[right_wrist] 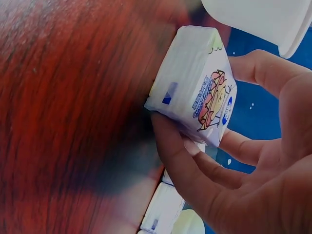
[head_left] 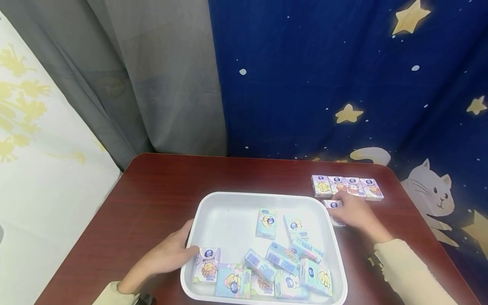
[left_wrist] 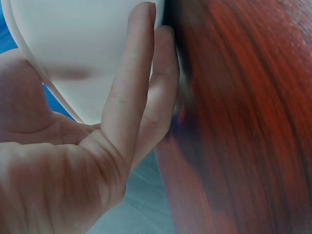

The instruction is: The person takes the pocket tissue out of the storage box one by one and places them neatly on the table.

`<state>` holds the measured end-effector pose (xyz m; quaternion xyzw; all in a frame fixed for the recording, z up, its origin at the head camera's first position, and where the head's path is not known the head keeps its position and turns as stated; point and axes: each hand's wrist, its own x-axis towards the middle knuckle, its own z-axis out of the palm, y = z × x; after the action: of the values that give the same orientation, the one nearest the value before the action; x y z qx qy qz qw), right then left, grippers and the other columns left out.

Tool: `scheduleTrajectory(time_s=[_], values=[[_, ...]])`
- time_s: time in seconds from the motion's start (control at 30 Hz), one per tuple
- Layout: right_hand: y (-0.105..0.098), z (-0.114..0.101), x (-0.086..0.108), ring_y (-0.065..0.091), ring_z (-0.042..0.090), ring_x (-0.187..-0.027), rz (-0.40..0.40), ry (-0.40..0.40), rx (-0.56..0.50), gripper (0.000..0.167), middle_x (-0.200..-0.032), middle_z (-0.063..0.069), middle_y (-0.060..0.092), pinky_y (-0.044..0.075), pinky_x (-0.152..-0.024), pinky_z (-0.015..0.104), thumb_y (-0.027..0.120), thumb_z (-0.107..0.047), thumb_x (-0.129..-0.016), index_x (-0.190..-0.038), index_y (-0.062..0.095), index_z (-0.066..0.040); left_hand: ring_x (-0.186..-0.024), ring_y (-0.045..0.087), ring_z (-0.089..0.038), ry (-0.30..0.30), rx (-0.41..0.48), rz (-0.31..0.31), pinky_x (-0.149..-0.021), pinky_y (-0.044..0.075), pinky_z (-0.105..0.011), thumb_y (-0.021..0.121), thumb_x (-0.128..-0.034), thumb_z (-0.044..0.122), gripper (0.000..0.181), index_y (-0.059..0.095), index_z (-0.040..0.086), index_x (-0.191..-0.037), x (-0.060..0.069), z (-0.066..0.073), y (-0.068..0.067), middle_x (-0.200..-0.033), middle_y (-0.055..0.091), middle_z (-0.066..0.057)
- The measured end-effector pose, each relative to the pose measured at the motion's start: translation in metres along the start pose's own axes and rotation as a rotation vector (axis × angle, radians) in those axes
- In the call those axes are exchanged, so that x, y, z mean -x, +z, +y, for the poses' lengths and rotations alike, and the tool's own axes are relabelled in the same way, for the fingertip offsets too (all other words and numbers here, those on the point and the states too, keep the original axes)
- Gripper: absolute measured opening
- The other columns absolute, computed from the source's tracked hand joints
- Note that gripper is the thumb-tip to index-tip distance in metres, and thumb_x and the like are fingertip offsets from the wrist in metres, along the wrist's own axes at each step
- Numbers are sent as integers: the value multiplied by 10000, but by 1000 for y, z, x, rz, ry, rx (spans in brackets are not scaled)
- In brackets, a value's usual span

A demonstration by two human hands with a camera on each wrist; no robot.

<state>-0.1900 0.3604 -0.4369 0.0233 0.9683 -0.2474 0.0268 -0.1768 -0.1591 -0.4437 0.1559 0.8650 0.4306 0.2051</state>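
Observation:
My left hand [head_left: 171,250] grips the left wall of a white plastic tray [head_left: 263,195], thumb over the rim. In the left wrist view, its fingers [left_wrist: 129,87] lie along the tray's outer side. To the right of the tray, my right hand [head_left: 356,212] holds a small purple-and-white tissue pack [right_wrist: 214,92] between thumb and fingers, at the tabletop. A row of several similar packs [head_left: 354,186] lies just beyond that hand. Inside the tray are several blue packs [head_left: 266,223] and a purple pack [head_left: 207,266] near the left hand's thumb.
The dark red wooden table [head_left: 164,186] has rounded far corners. Behind it hang a grey curtain [head_left: 171,84] and a blue curtain [head_left: 286,106] with stars and a cat. A white surface with yellow prints [head_left: 38,190] stands at the left.

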Motion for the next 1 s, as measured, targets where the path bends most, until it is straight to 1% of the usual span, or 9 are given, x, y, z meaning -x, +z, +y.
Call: scheduleTrajectory(time_s=[0.1, 0.23, 0.33, 0.5, 0.6, 0.8, 0.93, 1.0], values=[[2, 0, -1, 669, 326, -822, 1, 5, 9, 563, -969, 188, 733, 582, -726, 488, 855, -356, -911, -1212, 682, 88, -983, 715, -252, -1, -3, 2, -818, 632, -401, 721, -917, 45, 877, 283, -43, -1672, 0, 0, 0, -1356, 661, -302], [3, 0, -1, 653, 316, -811, 8, 11, 17, 538, -909, 139, 703, 555, -702, 463, 852, -311, -913, -1219, 680, 96, -991, 716, -261, -10, 1, 2, -816, 631, -400, 724, -917, 49, 882, 282, -40, -1676, 0, 0, 0, -1371, 652, -313], [4, 0, -2, 654, 303, -794, 16, 26, 6, 515, -873, 111, 687, 549, -691, 443, 852, -269, -917, -1201, 641, 106, -1000, 711, -266, -5, -1, 3, -828, 629, -407, 725, -914, 44, 880, 288, -40, -1674, 0, 0, 0, -1371, 652, -308], [6, 2, -4, 652, 288, -755, 6, 65, -32, 482, -821, 100, 664, 547, -677, 428, 851, -248, -923, -1139, 572, 80, -1018, 699, -260, 5, -17, 2, -857, 623, -418, 724, -914, 41, 872, 296, -35, -1671, -1, -2, 1, -1367, 659, -283], [6, 2, -7, 653, 303, -771, 8, 66, -15, 478, -834, 115, 670, 549, -691, 449, 855, -271, -925, -1105, 578, 74, -1012, 705, -262, 9, -14, -4, -837, 629, -406, 721, -916, 43, 870, 290, -41, -1667, -1, -2, 0, -1357, 661, -286], [7, 3, -12, 643, 347, -808, 45, 42, 9, 464, -871, 151, 671, 553, -742, 527, 864, -301, -920, -1035, 590, 55, -992, 720, -269, 13, -1, -10, -787, 639, -379, 713, -918, 42, 865, 284, -43, -1665, -1, -1, 0, -1344, 662, -302], [8, 4, -15, 632, 340, -796, 50, 38, 8, 464, -849, 138, 657, 541, -734, 511, 869, -301, -918, -1023, 581, 47, -969, 732, -271, 11, 7, -15, -750, 648, -366, 706, -923, 35, 861, 279, -44, -1666, 0, 0, 0, -1338, 661, -312], [8, 4, -15, 631, 335, -794, 46, 41, 8, 460, -850, 140, 656, 537, -726, 488, 869, -294, -918, -1024, 579, 47, -972, 729, -267, 10, 5, -14, -755, 645, -368, 707, -923, 39, 861, 279, -45, -1666, 0, 0, 0, -1336, 664, -306]])
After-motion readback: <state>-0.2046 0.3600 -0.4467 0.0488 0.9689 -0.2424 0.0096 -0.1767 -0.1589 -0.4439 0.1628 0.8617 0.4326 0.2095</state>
